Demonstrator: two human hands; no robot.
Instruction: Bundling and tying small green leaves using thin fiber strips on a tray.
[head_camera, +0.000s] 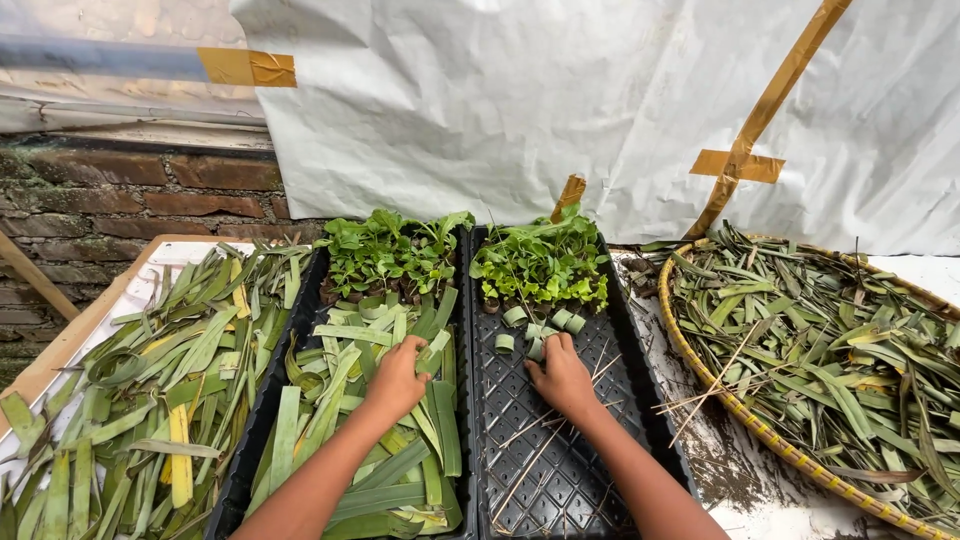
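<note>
Looks like a backyard plant nursery setup, pretty homemade. Two black seedling trays (560, 480) sit side by side on a work surface, with young green seedlings (540, 262) packed at the far end in little rolled-leaf pots (514, 316). Cut leaf strips (150, 400) are heaped on the left, more in a woven bamboo basket (740, 415) on the right. Behind it all there's a mossy old brick wall (120, 200) and white sheeting (480, 100) patched with tape, and loose soil is scattered around.
</note>
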